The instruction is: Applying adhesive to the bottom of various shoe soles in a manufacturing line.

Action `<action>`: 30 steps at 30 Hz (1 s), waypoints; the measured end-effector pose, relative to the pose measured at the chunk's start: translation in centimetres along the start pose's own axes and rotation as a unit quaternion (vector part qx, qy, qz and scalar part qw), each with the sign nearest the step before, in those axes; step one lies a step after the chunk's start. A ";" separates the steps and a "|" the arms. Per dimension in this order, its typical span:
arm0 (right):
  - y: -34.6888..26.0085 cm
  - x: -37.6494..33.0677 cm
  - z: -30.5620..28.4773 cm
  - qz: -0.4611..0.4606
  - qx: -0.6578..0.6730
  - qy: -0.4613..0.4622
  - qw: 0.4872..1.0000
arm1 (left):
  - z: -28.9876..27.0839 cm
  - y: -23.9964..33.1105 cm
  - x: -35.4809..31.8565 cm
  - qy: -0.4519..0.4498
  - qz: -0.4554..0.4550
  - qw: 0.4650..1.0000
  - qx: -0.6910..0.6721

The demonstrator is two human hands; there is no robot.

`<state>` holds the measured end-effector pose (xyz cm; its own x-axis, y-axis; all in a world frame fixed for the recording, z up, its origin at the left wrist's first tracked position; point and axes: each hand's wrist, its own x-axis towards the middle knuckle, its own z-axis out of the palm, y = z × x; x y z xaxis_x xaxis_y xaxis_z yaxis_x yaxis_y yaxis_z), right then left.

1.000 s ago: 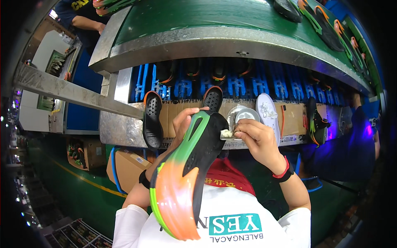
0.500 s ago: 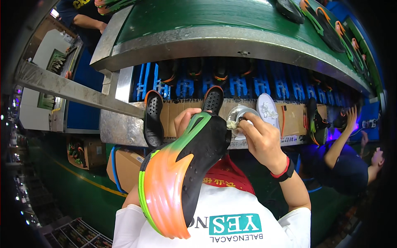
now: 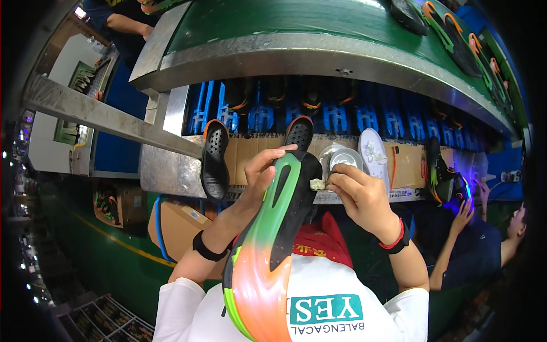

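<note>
The left hand (image 3: 259,171) is wrapping its fingers around a shoe sole (image 3: 268,251), green and orange with a black tip, holding it bottom up close to the person's chest. The right hand (image 3: 359,196) is pinching a small white wad (image 3: 317,184) against the black tip, so the wiping step looks to be going on, and the next rub seems to need a steady hold. Farther off, a small round tin (image 3: 341,158) and a black clog (image 3: 215,159) are lying on the table (image 3: 171,171).
</note>
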<state>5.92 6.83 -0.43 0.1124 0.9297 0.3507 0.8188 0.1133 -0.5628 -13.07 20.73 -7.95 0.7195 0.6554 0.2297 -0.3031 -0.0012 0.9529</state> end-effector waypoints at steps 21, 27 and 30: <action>-0.2 -0.3 -0.5 0.055 0.192 -0.034 0.979 | -0.2 -1.0 0.1 0.006 0.048 0.998 0.031; -0.3 -0.1 -0.4 0.054 0.212 -0.040 0.975 | 0.1 -1.4 1.1 0.002 0.156 0.978 0.138; 0.2 -0.2 -0.2 0.075 0.259 -0.036 0.962 | -0.8 -3.0 0.1 0.015 0.198 0.950 0.241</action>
<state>6.18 6.53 -0.45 0.1532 0.9689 0.1944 0.4044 0.1180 -0.9070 -12.62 21.43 -10.92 0.5887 0.5531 0.5895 -0.2201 -0.5921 0.7752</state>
